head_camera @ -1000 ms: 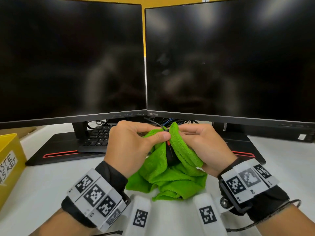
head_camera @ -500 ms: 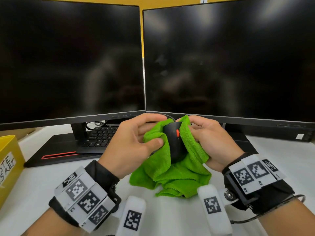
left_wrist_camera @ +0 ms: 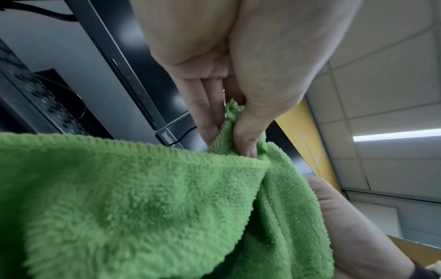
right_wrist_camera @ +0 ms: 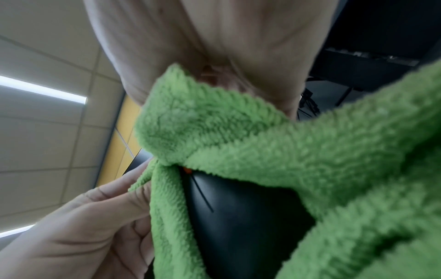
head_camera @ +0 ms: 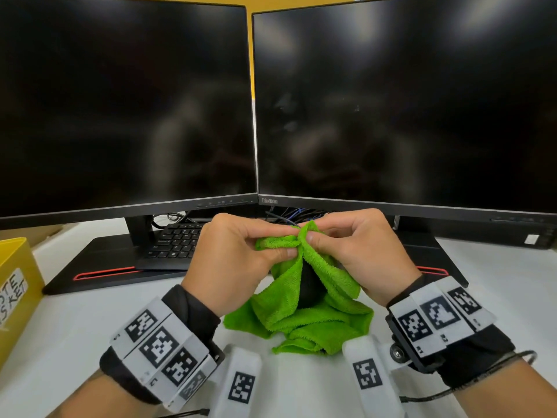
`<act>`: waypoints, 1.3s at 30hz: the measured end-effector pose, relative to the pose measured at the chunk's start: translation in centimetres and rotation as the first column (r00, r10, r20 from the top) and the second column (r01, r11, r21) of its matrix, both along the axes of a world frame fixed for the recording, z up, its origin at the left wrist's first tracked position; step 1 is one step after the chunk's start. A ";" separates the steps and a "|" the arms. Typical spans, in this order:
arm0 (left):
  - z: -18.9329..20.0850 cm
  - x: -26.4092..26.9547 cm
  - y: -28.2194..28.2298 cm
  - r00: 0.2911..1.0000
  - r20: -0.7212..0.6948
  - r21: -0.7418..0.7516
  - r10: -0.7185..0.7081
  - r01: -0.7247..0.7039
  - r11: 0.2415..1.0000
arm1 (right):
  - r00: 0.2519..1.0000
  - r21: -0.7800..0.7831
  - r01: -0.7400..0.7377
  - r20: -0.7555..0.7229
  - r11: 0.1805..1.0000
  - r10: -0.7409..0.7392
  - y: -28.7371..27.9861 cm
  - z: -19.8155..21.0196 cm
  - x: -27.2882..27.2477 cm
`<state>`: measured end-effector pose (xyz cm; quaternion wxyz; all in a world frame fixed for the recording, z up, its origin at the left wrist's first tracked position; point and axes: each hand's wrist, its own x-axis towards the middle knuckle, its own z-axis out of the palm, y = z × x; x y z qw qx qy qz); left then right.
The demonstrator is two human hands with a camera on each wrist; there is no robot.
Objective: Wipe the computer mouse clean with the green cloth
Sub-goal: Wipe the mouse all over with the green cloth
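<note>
Here, mid-wipe: my left hand [head_camera: 238, 260] and right hand [head_camera: 358, 248] each pinch the green cloth [head_camera: 304, 321] closed over the computer mouse [right_wrist_camera: 238, 217], held above the desk [head_camera: 75, 321]. Next, I judge: rub through the folds.

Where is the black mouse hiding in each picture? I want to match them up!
Head view: the mouse peeks out low in the middle, in the gap of the green cloth between both hands.
Left wrist view: not visible; the cloth covers it.
Right wrist view: the mouse fills the lower middle, wrapped by cloth.
Shared landmark: the green cloth, in all three.
</note>
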<state>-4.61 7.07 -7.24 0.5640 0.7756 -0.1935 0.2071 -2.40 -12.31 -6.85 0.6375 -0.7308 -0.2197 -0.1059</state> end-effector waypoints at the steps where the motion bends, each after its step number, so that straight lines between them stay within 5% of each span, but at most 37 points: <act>1: 0.0 -0.1 0.0 1.000 -0.004 0.005 -0.009 0.009 1.000 | 1.000 -0.015 0.017 0.017 1.000 -0.017 0.1 -0.1 0.1; 18: 0.1 -0.1 -0.5 0.987 -0.158 -0.289 0.034 -0.079 0.954 | 0.991 0.042 -0.052 -0.124 0.998 0.057 0.4 -0.3 -0.1; 24: -0.1 -0.2 -0.7 0.971 -0.230 -0.262 -0.069 0.007 0.965 | 0.994 0.065 -0.006 -0.108 0.998 0.013 0.5 0.1 -0.3; 33: -0.4 -0.3 -0.9 0.940 -0.301 0.004 -0.162 0.171 0.985 | 0.994 0.136 0.055 -0.103 0.989 -0.041 0.6 0.1 0.2; 37: -0.7 0.0 -0.8 0.960 -0.259 0.009 -0.109 0.115 0.993 | 0.985 0.138 0.058 -0.167 0.989 -0.034 0.2 0.7 0.3; 39: -0.9 0.3 -0.6 0.969 -0.236 -0.048 -0.078 0.068 0.997 | 0.984 0.103 0.169 -0.077 0.980 -0.162 -0.5 1.2 0.5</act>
